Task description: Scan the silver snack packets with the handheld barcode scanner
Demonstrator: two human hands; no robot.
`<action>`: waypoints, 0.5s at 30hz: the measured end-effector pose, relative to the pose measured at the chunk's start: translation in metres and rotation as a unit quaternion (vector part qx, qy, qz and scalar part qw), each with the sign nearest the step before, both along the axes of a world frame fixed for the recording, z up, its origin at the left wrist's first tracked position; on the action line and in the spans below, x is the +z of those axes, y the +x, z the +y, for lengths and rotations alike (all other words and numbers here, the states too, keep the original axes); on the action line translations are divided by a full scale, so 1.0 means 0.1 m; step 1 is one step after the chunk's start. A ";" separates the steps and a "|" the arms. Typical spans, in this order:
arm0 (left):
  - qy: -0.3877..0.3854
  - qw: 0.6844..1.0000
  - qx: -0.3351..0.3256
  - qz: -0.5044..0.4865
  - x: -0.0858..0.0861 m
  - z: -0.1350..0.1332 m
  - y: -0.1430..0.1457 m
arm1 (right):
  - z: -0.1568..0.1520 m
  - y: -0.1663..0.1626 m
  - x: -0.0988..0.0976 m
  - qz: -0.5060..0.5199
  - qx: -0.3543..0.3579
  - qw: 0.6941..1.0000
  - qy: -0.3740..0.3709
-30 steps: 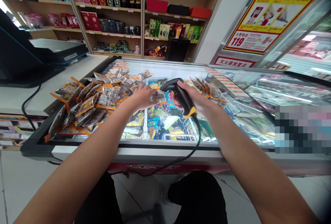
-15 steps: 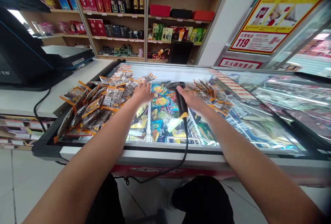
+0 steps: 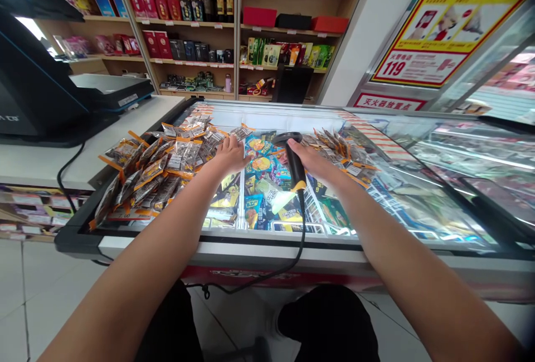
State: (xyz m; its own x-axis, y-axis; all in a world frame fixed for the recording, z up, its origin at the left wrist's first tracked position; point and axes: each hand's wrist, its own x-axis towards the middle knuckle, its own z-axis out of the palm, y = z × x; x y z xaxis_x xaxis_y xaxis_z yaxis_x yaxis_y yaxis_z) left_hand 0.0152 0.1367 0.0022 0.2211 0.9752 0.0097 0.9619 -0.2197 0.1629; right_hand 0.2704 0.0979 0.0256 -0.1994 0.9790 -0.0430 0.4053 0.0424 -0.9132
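My right hand (image 3: 307,155) is wrapped round a black handheld barcode scanner (image 3: 296,167) with an orange band near its cord. The scanner is above the glass top of the freezer, with its head pointing away from me. My left hand (image 3: 230,155) has its fingers spread and its thumb out to the right. It is at the right edge of a pile of clear packets with orange ends (image 3: 184,153). One loose packet (image 3: 242,131) lies just beyond its fingers; whether they touch it I cannot tell. A smaller group of similar packets (image 3: 334,144) lies right of the scanner.
Under the glass of the chest freezer (image 3: 267,238) are bright bagged goods (image 3: 263,183) in wire baskets. The scanner's cord (image 3: 302,217) hangs over the front edge. A counter (image 3: 37,164) with a black machine (image 3: 33,83) stands left. Shelves (image 3: 188,22) with bottles and boxes stand behind.
My left hand has shifted slightly back towards me, its fingers still spread. My right hand still holds the scanner, almost in the same place.
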 end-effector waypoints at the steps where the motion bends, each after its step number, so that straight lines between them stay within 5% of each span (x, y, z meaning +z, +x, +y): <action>1: 0.014 1.000 0.001 0.000 -0.02 0.00 -0.01 | 0.00 0.00 0.00 0.000 -0.001 1.000 0.003; 9: 0.017 0.999 -0.033 -0.022 0.06 0.02 0.04 | 0.01 0.02 0.02 -0.002 0.001 1.000 -0.002; 15: 0.011 0.984 -0.144 -0.107 0.22 -0.15 0.00 | 0.04 0.05 -0.01 0.009 0.002 1.000 -0.007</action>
